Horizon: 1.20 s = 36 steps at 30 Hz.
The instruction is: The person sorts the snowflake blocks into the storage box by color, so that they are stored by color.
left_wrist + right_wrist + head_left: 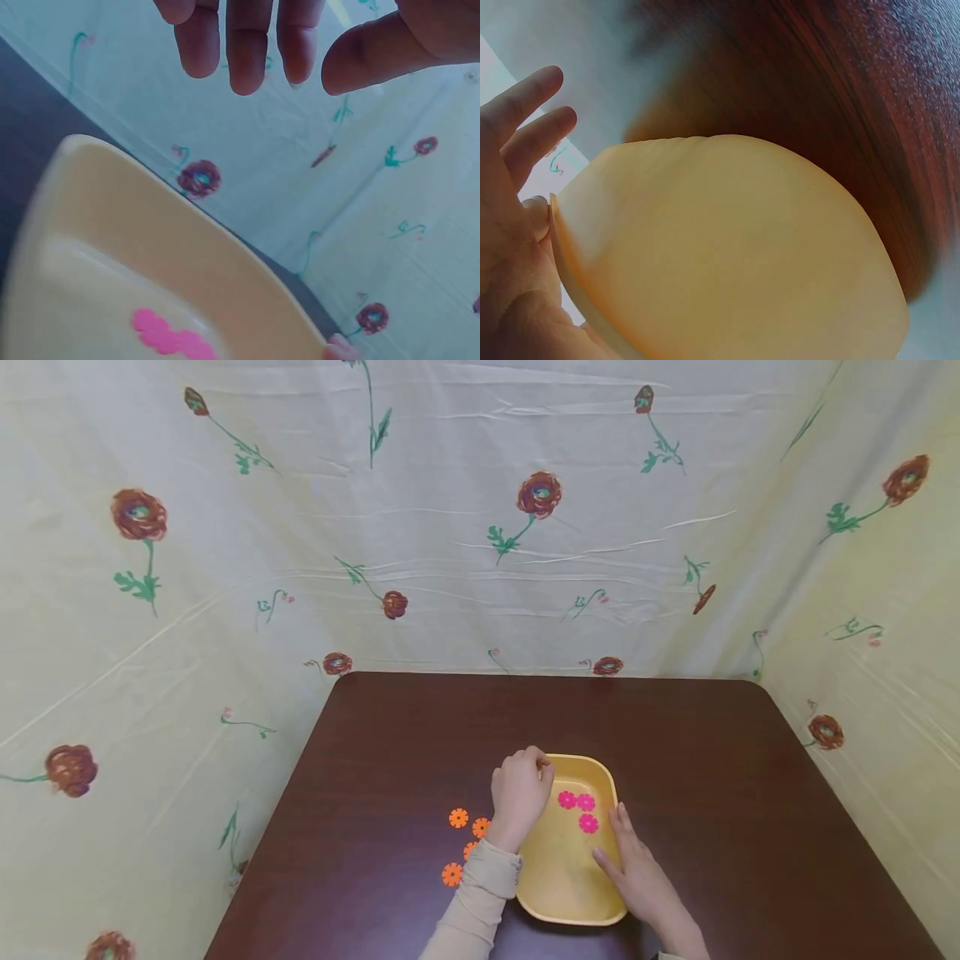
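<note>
- Right hand (637,868) — fingers straight, flat against yellow tray (558,877) at bench (712,760) near edge.
- Left hand (519,793) over tray's far-left corner — fingers loosely curled, holding nothing.
- Three pink discs (577,808) inside; orange discs (461,839) left.

My left hand (520,795) covers the tray's (570,881) left rim and one orange disc (470,850). Its fingertips are hidden from the head view.

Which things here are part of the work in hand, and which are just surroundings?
In use:
yellow tray
pink flower pieces in it
orange flower pieces beside it
left hand above the tray
right hand against the tray's side

Surroundings:
brown table
floral cloth
</note>
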Each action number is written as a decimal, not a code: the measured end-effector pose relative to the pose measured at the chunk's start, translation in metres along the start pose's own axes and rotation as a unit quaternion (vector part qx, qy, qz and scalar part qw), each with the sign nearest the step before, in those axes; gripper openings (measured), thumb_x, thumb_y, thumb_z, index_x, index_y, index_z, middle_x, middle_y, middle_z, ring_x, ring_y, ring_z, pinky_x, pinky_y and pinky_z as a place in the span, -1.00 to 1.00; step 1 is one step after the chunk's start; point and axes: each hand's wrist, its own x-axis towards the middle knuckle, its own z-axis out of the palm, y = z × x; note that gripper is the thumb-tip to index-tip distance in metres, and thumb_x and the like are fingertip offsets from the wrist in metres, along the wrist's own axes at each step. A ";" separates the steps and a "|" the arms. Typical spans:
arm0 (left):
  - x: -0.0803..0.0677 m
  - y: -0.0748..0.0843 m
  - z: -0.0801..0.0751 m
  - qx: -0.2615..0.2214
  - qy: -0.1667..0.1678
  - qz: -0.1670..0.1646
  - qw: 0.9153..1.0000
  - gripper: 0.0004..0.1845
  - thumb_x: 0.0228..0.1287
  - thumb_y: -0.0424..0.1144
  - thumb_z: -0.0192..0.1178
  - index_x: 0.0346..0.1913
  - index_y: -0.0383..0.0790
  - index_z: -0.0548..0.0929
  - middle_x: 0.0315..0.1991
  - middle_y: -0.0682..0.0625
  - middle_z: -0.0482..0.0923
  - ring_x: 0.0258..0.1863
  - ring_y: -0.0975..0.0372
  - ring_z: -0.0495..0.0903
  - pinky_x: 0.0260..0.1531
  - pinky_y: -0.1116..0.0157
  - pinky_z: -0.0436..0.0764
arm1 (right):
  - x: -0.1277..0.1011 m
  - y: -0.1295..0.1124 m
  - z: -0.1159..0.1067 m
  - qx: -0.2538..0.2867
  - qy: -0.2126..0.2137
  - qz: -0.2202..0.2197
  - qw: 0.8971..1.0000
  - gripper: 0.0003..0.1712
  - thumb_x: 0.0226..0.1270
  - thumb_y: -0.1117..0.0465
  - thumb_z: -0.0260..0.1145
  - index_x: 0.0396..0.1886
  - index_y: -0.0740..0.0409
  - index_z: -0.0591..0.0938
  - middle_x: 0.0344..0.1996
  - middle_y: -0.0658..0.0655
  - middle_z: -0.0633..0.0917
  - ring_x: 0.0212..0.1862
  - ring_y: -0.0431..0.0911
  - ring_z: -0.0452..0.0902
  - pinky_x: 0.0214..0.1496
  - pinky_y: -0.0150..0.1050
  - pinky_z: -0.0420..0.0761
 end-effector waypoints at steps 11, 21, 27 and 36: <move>-0.042 -0.052 0.001 0.032 0.001 -0.034 0.999 -0.89 -0.02 -0.20 0.32 -0.49 -0.08 0.59 -0.59 0.09 0.48 -0.56 0.15 0.53 -0.56 0.21 0.40 | 0.000 0.002 -0.002 -0.003 0.003 -0.006 1.000 -0.20 0.34 -0.02 0.10 0.40 0.25 0.03 0.41 0.27 -0.05 0.25 0.40 0.12 0.16 0.30 0.14; -0.072 -0.071 -0.003 0.101 -0.054 -0.052 0.992 -0.80 -0.12 -0.15 0.40 -0.48 -0.09 0.57 -0.54 0.02 0.52 -0.47 0.08 0.55 -0.51 0.17 0.39 | 0.001 0.001 -0.005 -0.004 0.014 -0.014 1.000 -0.21 0.35 -0.02 0.10 0.40 0.26 0.04 0.41 0.27 -0.03 0.24 0.41 0.14 0.14 0.30 0.17; -0.089 -0.081 -0.010 0.162 -0.094 -0.054 0.981 -0.72 -0.27 -0.13 0.46 -0.51 -0.15 0.58 -0.56 0.00 0.53 -0.50 0.09 0.49 -0.47 0.14 0.38 | 0.000 0.000 -0.004 -0.002 0.003 -0.005 1.000 -0.20 0.35 -0.04 0.08 0.40 0.25 0.03 0.42 0.25 -0.06 0.23 0.43 0.14 0.13 0.31 0.18; -0.106 -0.091 -0.006 0.188 -0.113 -0.035 0.975 -0.67 -0.40 -0.17 0.46 -0.46 -0.17 0.60 -0.55 -0.02 0.53 -0.48 0.09 0.47 -0.43 0.13 0.36 | -0.001 0.000 -0.002 -0.002 -0.001 0.002 1.000 -0.20 0.36 -0.07 0.06 0.41 0.24 0.03 0.42 0.24 -0.06 0.22 0.43 0.14 0.13 0.31 0.18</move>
